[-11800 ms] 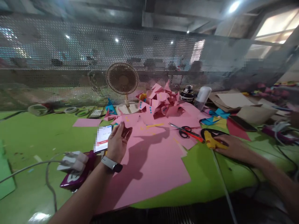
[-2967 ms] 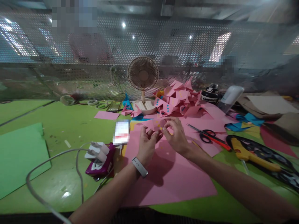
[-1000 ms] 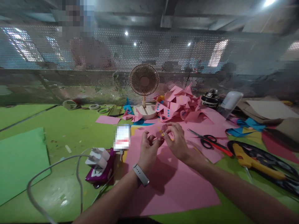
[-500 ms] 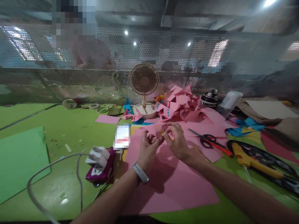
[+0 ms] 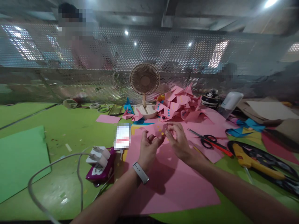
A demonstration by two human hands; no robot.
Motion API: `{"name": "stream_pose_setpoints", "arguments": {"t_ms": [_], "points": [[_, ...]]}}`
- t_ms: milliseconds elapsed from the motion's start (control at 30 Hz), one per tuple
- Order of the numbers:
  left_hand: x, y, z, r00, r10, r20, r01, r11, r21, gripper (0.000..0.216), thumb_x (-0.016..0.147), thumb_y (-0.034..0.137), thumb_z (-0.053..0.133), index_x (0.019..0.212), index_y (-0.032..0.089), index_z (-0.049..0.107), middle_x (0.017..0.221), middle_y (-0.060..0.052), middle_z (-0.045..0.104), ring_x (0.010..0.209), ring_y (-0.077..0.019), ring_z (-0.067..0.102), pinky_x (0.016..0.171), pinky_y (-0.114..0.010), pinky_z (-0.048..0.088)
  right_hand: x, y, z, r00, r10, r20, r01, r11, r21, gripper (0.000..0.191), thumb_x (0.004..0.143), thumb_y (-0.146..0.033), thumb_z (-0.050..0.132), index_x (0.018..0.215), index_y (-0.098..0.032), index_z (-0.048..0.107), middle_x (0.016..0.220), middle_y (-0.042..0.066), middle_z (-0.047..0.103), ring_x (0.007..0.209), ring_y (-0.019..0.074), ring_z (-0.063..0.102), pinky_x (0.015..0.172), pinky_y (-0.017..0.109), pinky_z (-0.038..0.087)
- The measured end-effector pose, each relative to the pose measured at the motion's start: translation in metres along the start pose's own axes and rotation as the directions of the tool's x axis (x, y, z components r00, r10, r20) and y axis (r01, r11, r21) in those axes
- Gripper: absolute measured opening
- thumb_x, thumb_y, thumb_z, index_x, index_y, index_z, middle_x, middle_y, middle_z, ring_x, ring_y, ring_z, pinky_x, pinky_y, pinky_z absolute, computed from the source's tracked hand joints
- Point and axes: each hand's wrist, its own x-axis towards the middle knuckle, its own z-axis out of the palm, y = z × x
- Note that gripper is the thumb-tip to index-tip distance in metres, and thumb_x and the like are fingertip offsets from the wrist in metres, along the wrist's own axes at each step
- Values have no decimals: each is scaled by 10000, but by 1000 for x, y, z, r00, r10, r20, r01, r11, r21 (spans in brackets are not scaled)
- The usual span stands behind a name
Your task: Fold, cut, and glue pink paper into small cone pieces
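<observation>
My left hand [image 5: 150, 149], with a grey band on the wrist, is raised over a large pink paper sheet [image 5: 182, 186]. Its thumb and finger come together beside a small yellow paper piece [image 5: 162, 133] at their tips; the other fingers are curled. Just to the right, my right hand [image 5: 178, 141] has thumb and fingers pinched together, and what they hold is too small to make out. The fingertips of both hands are close but apart. Small yellow bits lie on the pink paper behind them.
A pile of folded pink paper shapes [image 5: 178, 102] and a fan [image 5: 144, 81] stand behind. Scissors [image 5: 207, 140] and a yellow-handled tool [image 5: 257, 165] lie right. At left are a phone [image 5: 122, 137], a plug adapter [image 5: 99, 155] on a purple power bank, a cable, and green paper [image 5: 21, 161].
My right hand has shifted slightly right, away from my left fingertips. The small yellow piece now shows clearly at the left fingertips. My left hand has barely moved.
</observation>
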Motion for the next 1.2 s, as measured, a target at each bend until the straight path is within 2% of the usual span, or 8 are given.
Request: {"name": "stream_pose_setpoints", "arguments": {"t_ms": [333,533,700,933,1200], "points": [[1,-3,0,1000,17,-2,-17,1000,12,515,648,181,749,973,234,352,704,96,444,695,-80,586,766,-280,483,-3,1,0,999,-22,41,26,994,-102,101,817,-301,535,779,-208,546,1076,87,537,1069,244,476,932,437,354],[-1,-1,1,1000,-9,-29,9,1000,7,546,654,175,744,1023,230,344,681,100,452,689,-80,585,749,-259,481,-3,1,1,998,-62,26,64,996,-68,87,836,-272,525,779,-207,538,1083,91,539,1085,231,468,948,426,346],[-1,-1,0,999,-18,-30,18,1000,19,541,661,193,745,1023,227,345,741,75,501,762,-109,611,790,-290,478,-3,1,3,999,19,34,-20,999,33,111,840,-288,527,772,-203,544,1084,93,519,1073,217,475,929,397,379],[-3,3,6,999,-9,-43,8,1000,-13,517,653,181,743,980,227,346,729,77,512,805,-132,625,830,-320,475,-4,0,5,997,74,8,-75,997,34,111,821,-283,538,744,-203,538,1051,85,533,1042,219,498,915,400,386],[-4,5,8,999,-6,-46,5,1000,-6,510,636,178,747,959,229,355,693,94,471,761,-106,611,818,-300,480,-5,0,3,1000,6,-11,-6,998,-62,56,799,-256,533,767,-210,527,1062,89,546,1065,236,485,921,425,378]]}}
